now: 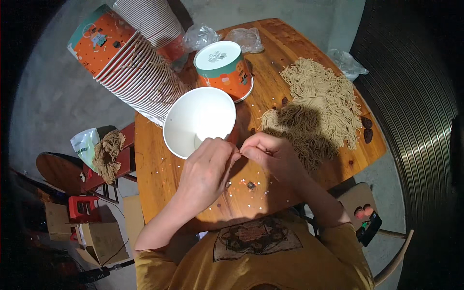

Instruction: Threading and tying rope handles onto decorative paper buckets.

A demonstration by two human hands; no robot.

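My left hand [207, 164] and my right hand [270, 151] meet over the near side of the table, fingertips pinched close together. Whatever lies between them is too small or hidden to name. Just beyond my left hand is a white paper bucket [186, 121], its mouth turned toward me and nothing seen inside. To the right of my right hand lies a heap of beige yarn strands [324, 96], partly in shadow. Small pale dots and a dark little lump [251, 185] are scattered on the wood below my hands.
A tall leaning stack of orange paper buckets [140, 72] rises at the left edge of the wooden table [169, 193]. An upside-down orange bucket [224, 77] and clear plastic bags [202, 36] stand behind. Dark wrinkled pieces [368, 135] lie far right. A stool [357, 200] is right.
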